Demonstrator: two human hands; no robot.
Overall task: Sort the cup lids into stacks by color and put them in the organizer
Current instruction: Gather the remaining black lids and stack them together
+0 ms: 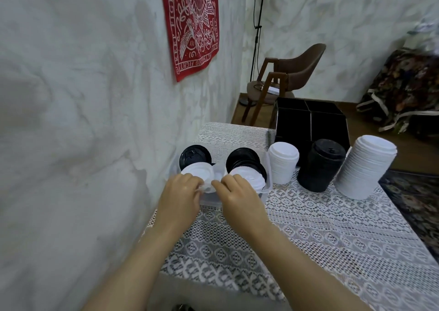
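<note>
Together the left hand (pixel 180 192) and right hand (pixel 237 192) pinch, fingers curled, what looks like one white plastic cup lid (pixel 209 187) above the clear plastic bin (pixel 266 187); the black compartmented organizer (pixel 311 118) sits well apart, behind three lid stacks.

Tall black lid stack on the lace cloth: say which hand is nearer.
Right. The right hand is left of the tall black lid stack, apart from it; the left hand lies farther left.
</note>
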